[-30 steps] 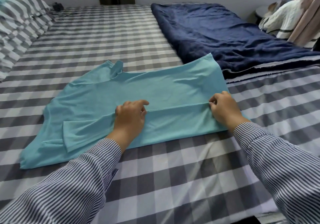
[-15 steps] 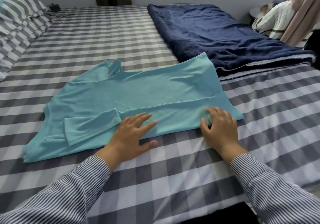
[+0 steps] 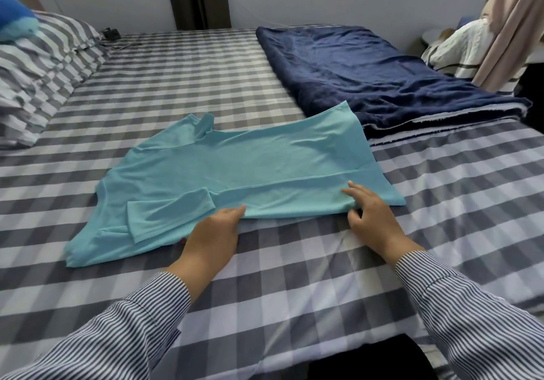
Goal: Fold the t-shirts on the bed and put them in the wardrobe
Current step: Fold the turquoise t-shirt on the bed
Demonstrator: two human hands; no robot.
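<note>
A turquoise t-shirt (image 3: 235, 173) is laid flat on the checked bed (image 3: 294, 276), its near long edge folded over. The left hand (image 3: 212, 241) is placed at that near edge, fingers (image 3: 235, 211) straight and together, tips touching the fabric. The right hand (image 3: 374, 217) is set on the fold near the hem, fingers (image 3: 353, 192) loosely spread, thumb at the edge; a pinch cannot be confirmed. A navy blanket (image 3: 368, 73) lies beyond.

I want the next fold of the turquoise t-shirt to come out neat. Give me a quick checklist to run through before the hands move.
1. Near long edge of the turquoise t-shirt folded over: ok.
2. Near sleeve tucked onto the body: ok.
3. Far sleeve tucked in: not ok, it sticks out.
4. Left hand at the near edge: ok.
5. Right hand fingers on the fold: ok.
6. Hem clear of the navy blanket: not ok, its far corner lies against it.
</note>
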